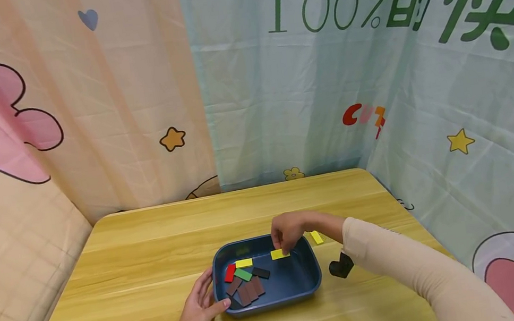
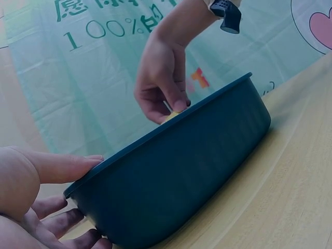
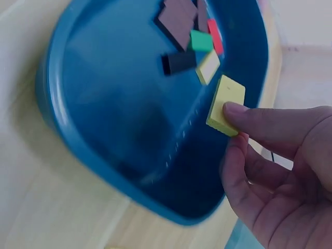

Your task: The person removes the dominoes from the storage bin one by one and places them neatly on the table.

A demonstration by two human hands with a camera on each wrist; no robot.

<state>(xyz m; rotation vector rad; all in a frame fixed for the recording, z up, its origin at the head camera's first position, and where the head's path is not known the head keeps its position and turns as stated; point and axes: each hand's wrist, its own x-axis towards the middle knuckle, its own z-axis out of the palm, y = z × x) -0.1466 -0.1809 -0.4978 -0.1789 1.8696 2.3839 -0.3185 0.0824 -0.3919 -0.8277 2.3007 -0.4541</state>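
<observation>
A blue plastic basin (image 1: 271,304) sits on the wooden table. My left hand (image 1: 198,309) grips its left end, thumb over the rim and fingers against the outer wall, as the left wrist view shows. Over the basin's far right part, my right hand (image 1: 289,231) pinches a yellow block (image 3: 226,105) between thumb and fingers. Inside, to the left, lie several brown blocks (image 1: 251,291), a red block (image 1: 229,273), a green block (image 1: 243,274), a black block (image 1: 261,273) and another yellow block (image 1: 244,263).
One more yellow block (image 1: 316,237) lies on the table (image 1: 162,247) right of the basin, partly behind the right forearm. A black wrist device (image 1: 341,266) hangs by the right sleeve. Printed curtains (image 1: 267,84) surround the table's back and sides.
</observation>
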